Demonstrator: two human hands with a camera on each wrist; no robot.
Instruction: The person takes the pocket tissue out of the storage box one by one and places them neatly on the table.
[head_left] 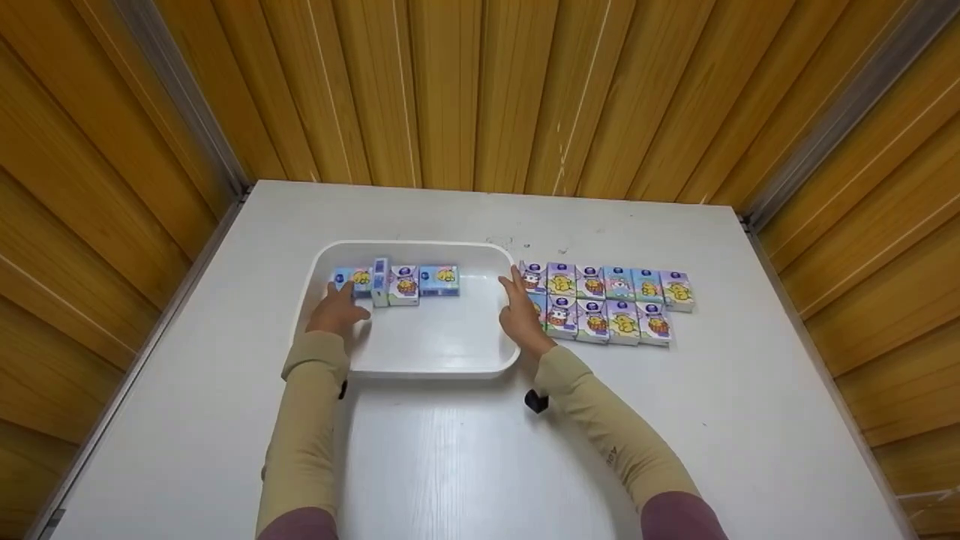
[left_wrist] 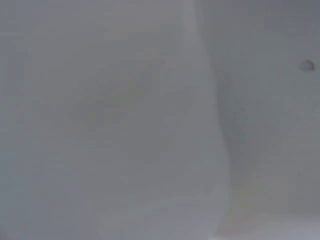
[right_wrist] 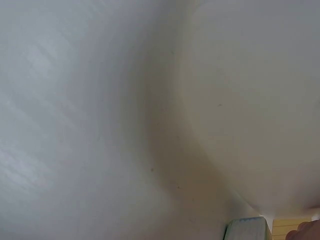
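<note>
In the head view a white tray [head_left: 427,373] holds several small tissue packs with cartoon prints. My left hand [head_left: 335,311] reaches over the tray's left side, its fingertips on a blue tissue pack [head_left: 362,281] and its thumb spread to the right. Beside that pack, a narrow pack [head_left: 381,283] stands on edge. A purple pack [head_left: 404,286] and another blue pack [head_left: 439,280] follow to the right. My right hand [head_left: 523,315] holds the tray's right rim, with a finger over the inner side. The left wrist view is blurred pale surfaces.
Two rows of tissue packs [head_left: 607,302] lie on the white table [head_left: 450,465], right of the tray and close against my right hand. A yellow slatted wall [head_left: 480,97] encloses the back and sides. One pack [right_wrist: 247,229] shows at the bottom of the right wrist view.
</note>
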